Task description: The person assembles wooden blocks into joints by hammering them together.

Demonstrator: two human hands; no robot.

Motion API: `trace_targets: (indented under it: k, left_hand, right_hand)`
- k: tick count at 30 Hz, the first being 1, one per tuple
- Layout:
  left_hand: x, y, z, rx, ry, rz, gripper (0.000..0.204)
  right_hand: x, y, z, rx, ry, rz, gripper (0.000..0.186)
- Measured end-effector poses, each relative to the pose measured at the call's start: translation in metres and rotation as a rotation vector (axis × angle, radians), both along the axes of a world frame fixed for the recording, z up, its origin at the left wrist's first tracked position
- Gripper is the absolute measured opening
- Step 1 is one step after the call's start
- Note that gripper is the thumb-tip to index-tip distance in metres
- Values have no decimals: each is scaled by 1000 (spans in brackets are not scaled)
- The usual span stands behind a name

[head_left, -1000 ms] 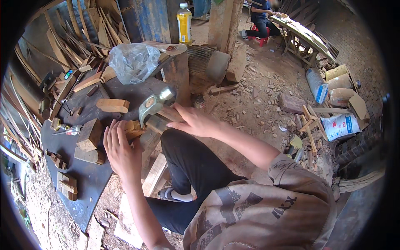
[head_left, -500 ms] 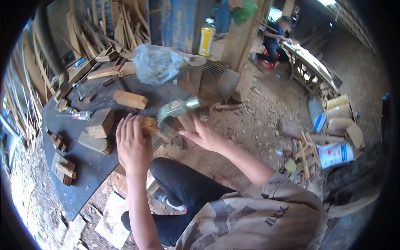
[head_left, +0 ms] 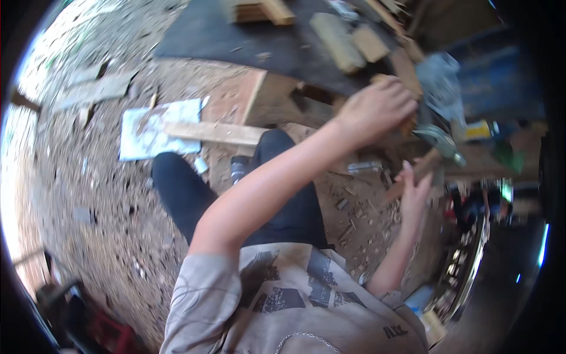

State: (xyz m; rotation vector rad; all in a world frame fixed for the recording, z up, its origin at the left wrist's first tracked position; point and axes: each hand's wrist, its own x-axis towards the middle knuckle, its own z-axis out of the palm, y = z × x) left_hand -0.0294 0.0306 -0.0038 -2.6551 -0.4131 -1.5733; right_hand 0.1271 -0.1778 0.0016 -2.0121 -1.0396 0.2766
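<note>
My left hand (head_left: 380, 108) is closed at the edge of the dark tabletop (head_left: 206, 35), its fingers wrapped over a yellowish wood block (head_left: 408, 125). Most of that block is covered by the fingers. Just beyond it hangs a claw hammer (head_left: 437, 140) with a metal head and a wooden handle. My right hand (head_left: 416, 187) grips the handle below the head, one finger standing partly away from it. The hammer head is close beside the block; blur hides whether they touch. More wood blocks (head_left: 337, 42) lie on the tabletop near my left hand.
A clear plastic bag (head_left: 439, 82) and a yellow-labelled bottle (head_left: 480, 130) are past my hands. A plank (head_left: 215, 133) and a white sheet (head_left: 131, 138) lie on the littered ground near my knees. A red and black object (head_left: 103, 324) is at lower left.
The view has swung left and turned, so the tabletop now sits at the top and my hands at the right. Both hands keep hold of the block and the hammer.
</note>
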Motion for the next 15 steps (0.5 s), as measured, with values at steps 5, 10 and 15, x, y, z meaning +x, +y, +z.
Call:
trace_targets:
  k: [5,10,15]
  left_hand:
    - [-3,-6,-6,59,-35,98,32]
    - [2,-4,-10,97,-81,132,30]
    - [2,-2,-10,83,-22,114,29]
  right_hand:
    - [-7,-5,16,14,-17,63,44]
    - [-10,-9,19,-44,38,51,51]
    - [-13,-9,21,-5,-19,90,47]
